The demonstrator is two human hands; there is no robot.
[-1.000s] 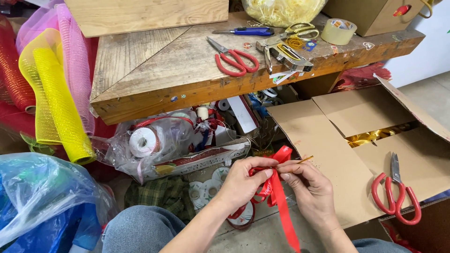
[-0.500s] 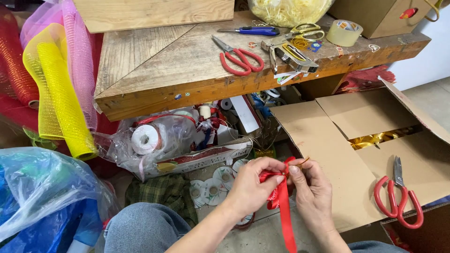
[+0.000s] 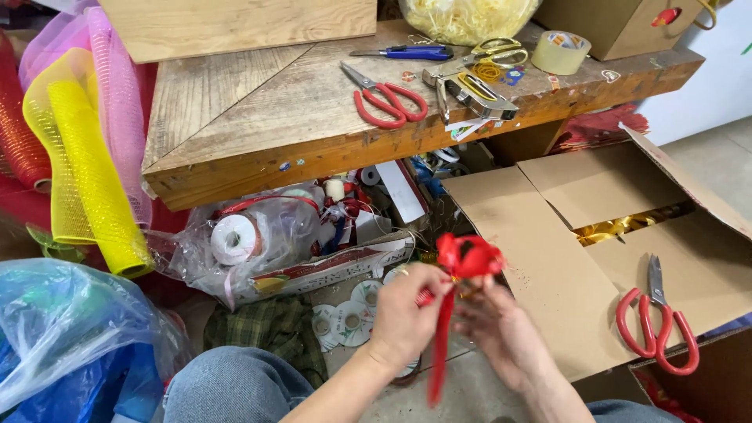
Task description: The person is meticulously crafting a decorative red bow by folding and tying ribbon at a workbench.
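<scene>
Both hands meet low in front of the table [image 3: 235,133]: left hand [image 3: 403,321] & right hand [image 3: 501,333] pinch a red ribbon [image 3: 468,257], fingers closed on it. Ribbon's looped top sits above the hands, tail hanging down btwn them, near the cardboard box [image 3: 548,266].

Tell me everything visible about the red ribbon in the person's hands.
The red ribbon is a glossy, satin-like strip, bunched into loops at the top like a bow being formed. A single tail hangs straight down from the loops, ending near the floor between the knees. The left hand pinches it below the loops and the right hand meets it from the other side. It is held in the air in front of the open cardboard box, slightly blurred.
</scene>
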